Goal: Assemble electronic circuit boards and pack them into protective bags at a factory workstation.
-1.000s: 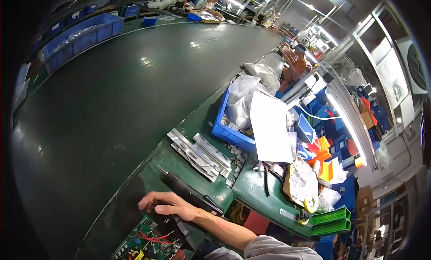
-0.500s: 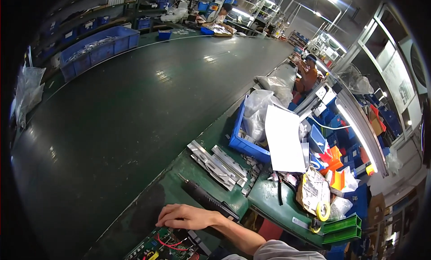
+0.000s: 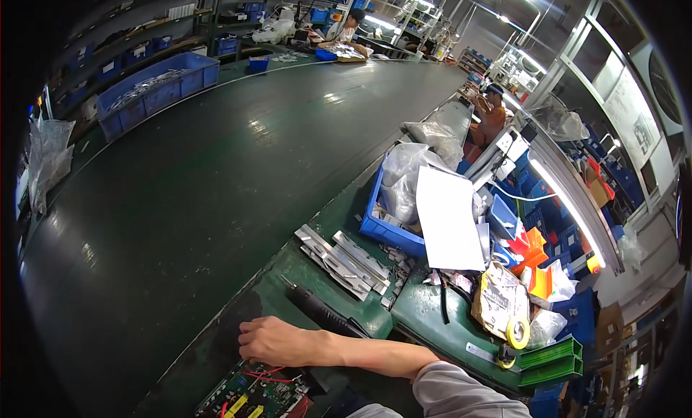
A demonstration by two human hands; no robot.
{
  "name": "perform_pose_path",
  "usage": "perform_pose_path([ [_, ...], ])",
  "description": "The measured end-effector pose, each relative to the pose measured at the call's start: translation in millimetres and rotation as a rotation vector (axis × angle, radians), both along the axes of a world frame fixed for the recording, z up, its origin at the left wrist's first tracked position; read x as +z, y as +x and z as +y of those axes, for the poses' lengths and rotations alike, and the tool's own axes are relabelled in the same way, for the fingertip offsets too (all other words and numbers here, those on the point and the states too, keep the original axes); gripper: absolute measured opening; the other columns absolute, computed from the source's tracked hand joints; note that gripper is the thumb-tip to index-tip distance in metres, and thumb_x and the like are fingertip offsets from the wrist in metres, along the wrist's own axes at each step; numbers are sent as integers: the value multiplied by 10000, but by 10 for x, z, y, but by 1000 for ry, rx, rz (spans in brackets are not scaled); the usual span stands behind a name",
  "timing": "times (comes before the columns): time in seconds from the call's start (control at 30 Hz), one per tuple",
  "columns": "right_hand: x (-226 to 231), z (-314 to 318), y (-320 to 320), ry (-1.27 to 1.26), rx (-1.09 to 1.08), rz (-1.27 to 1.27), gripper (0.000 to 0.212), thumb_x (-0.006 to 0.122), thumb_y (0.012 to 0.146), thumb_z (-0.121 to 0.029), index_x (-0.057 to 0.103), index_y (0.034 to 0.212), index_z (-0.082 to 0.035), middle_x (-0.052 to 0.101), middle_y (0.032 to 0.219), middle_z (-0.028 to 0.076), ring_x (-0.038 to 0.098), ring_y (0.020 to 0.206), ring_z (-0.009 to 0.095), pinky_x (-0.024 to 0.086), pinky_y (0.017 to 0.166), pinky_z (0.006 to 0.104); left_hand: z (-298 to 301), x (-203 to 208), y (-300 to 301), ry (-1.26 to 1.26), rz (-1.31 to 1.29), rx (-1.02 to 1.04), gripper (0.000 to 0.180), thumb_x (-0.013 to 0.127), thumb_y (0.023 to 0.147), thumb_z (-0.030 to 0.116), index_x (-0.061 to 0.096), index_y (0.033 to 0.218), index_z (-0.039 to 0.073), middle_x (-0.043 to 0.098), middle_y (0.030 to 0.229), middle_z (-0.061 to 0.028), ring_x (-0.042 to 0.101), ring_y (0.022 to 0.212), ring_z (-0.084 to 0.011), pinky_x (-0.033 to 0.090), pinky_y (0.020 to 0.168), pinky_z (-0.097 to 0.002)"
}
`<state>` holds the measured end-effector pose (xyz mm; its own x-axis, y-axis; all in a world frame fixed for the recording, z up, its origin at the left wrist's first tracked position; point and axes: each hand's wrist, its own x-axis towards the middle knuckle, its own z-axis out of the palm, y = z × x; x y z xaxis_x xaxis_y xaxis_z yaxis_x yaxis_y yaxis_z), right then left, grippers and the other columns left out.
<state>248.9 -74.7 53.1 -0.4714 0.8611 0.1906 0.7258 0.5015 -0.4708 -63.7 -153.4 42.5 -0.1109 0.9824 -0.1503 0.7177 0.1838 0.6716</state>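
My right hand [image 3: 277,342] reaches in from the lower right, its fingers curled at the far edge of a green circuit board [image 3: 252,393]. Whatever the fingertips hold, if anything, is hidden. The board carries red wires [image 3: 270,372] and yellow-wrapped parts [image 3: 236,406], and the lower edge of the picture cuts it off. Just beyond my forearm lies a black electric screwdriver [image 3: 324,310], its bit pointing to the far left. My left hand is out of view.
Silvery metal bars [image 3: 342,263] lie beyond the screwdriver. Behind them stands a blue bin [image 3: 393,234] with plastic bags, a white sheet [image 3: 448,220] leaning on it. Yellow tape [image 3: 517,332] and green ridged pieces [image 3: 551,362] sit at right. A dark belt-like surface [image 3: 180,201] stretches left; two people work farther off.
My right hand has shifted slightly left, and its fingers, stretched more before, are now curled in. The red wires lie differently on the board. The whole view has moved a little.
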Motion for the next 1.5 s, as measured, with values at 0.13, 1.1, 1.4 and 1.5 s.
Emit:
perform_pose_path([
  [0.13, -27, -76, 23, 165, 26, -85, 192, 738, 778, -227, 646, 814, -63, 600, 852, 73, 578, 949, 261, 492, 837, 394, 2, 4, 19, 9, 3, 27, 679, 466, 1056, 440, 320, 1518, -36, 450, 1467, -298, 473, 1336, -417, 404, 1085, -424],
  [1.1, 49, 32, -165, 54, 158, 238, 157, 706, 833, -133, 678, 949, -30, 630, 912, 98, 597, 910, 289, 489, 809, 386, 120, 67, 115, 142, -196, 9, 408, 590, 963, 36, 495, 1347, -65, 633, 1189, -181, 604, 1070, -245, 446, 975, -327],
  [1.4, 417, -262, -83, 10, 90, 231, 480, 588, 689, 77, 690, 1138, -60, 678, 1005, 103, 622, 1000, 298, 504, 865, 417, 86, 289, 280, 233, -296, -28, 398, 563, 1004, 52, 486, 1373, -74, 623, 1188, -134, 576, 1034, -161, 460, 920, -282],
  [1.5, 628, -229, 277, 188, -157, 11, 453, 585, 651, 65, 706, 1070, -56, 682, 931, 86, 649, 907, 285, 514, 786, 382, 86, 343, 219, 345, -306, -16, 430, 571, 1006, 63, 467, 1400, -74, 618, 1233, -151, 585, 1067, -180, 457, 948, -288],
])
